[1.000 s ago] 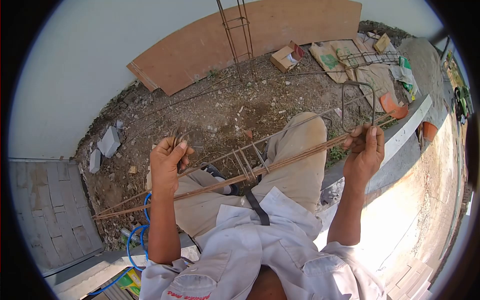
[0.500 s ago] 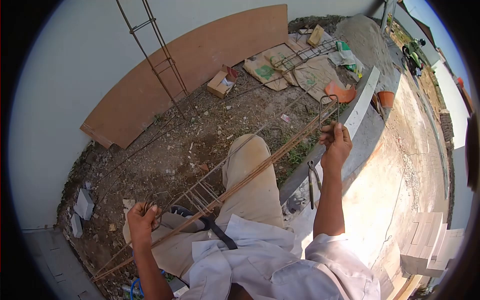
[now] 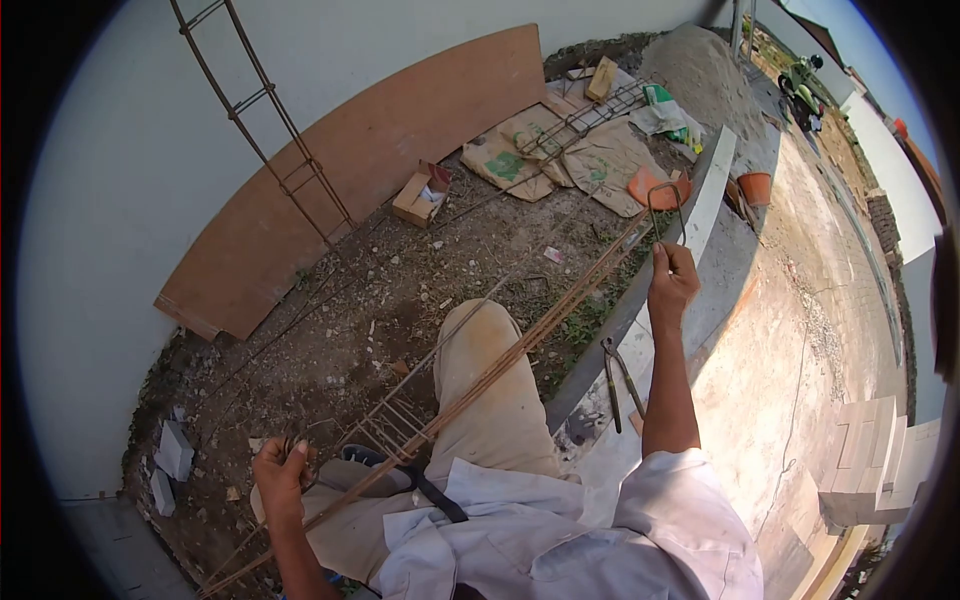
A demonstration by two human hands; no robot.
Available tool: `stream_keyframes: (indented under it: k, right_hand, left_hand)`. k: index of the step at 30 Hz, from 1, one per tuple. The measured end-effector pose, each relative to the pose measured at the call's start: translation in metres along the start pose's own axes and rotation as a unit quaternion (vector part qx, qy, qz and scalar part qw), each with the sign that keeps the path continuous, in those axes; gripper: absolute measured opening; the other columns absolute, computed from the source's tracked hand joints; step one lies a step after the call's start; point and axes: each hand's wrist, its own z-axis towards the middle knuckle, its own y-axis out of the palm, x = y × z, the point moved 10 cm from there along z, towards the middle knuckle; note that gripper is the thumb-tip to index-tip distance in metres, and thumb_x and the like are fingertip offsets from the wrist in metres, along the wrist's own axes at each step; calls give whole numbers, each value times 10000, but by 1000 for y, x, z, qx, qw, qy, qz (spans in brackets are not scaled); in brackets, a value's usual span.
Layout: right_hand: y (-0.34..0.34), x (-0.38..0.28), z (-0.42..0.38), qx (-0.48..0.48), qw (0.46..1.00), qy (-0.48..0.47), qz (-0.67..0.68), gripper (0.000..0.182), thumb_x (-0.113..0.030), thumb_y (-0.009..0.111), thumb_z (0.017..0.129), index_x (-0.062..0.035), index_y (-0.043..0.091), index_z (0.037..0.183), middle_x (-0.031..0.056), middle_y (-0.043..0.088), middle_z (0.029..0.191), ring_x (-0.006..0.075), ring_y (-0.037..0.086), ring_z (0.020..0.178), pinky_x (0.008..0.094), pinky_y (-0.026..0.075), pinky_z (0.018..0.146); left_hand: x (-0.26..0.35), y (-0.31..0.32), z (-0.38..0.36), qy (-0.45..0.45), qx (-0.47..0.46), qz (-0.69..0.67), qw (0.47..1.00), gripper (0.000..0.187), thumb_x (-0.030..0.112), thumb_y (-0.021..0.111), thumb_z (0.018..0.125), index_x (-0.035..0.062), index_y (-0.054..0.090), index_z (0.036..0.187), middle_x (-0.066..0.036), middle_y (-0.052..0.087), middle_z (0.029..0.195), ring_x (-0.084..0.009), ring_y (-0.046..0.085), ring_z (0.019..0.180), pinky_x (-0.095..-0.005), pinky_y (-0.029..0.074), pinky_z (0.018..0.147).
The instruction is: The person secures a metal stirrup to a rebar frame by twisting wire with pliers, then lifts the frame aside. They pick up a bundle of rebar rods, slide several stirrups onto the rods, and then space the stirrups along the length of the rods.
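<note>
My right hand [image 3: 674, 286] pinches the lower end of a bent metal stirrup [image 3: 664, 190], a squared loop held upright near the far end of the long bars. My left hand [image 3: 280, 475] is closed on a small bundle of dark wire or metal loops [image 3: 307, 447] at the lower left. Between the hands, long rusty bars [image 3: 520, 345] run diagonally across my lap and knee. Several stirrups [image 3: 393, 424] sit grouped on the bars just beyond my lap.
Pincers [image 3: 615, 375] rest on the concrete ledge [image 3: 715, 195] at the right. An open cardboard box [image 3: 422, 193], paper sacks [image 3: 610, 160] and an orange bucket [image 3: 755, 188] lie ahead. A tall rebar frame [image 3: 270, 140] leans by the wall. White blocks [image 3: 174, 450] lie left.
The view has shifted, so most of the scene sits lower and further left. My right hand still holds the stirrup, its fingers now folded more tightly. My left hand keeps its bundle.
</note>
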Motion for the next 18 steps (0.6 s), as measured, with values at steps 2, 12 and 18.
stream_keyframes:
  k: [2, 12, 18]
  right_hand:
    - [9, -51, -15, -43, 996, -80, -3, 72, -34, 748, 946, 26, 721, 977, 119, 703, 936, 210, 657, 798, 314, 524, 726]
    - [68, -271, -205, -313, 884, -263, 228, 337, -38, 834, 759, 10, 708, 1068, 111, 658, 1040, 288, 643, 846, 383, 545, 713]
    - [69, -275, -225, -322, 869, -271, 259, 449, -126, 858, 786, -1, 691, 1184, 132, 650, 1105, 295, 644, 886, 398, 555, 716]
  left_hand:
    - [18, 13, -6, 8, -13, -20, 1000, 147, 137, 759, 911, 25, 666, 931, -72, 744, 804, -48, 527, 538, -225, 390, 485]
    - [113, 107, -27, 63, -175, -104, 977, 265, 185, 846, 853, 24, 645, 917, -156, 762, 830, -60, 522, 485, -212, 389, 429]
    - [104, 117, -31, 42, -172, -145, 973, 204, 137, 794, 925, 5, 639, 943, -149, 758, 826, -86, 597, 514, -207, 420, 431]
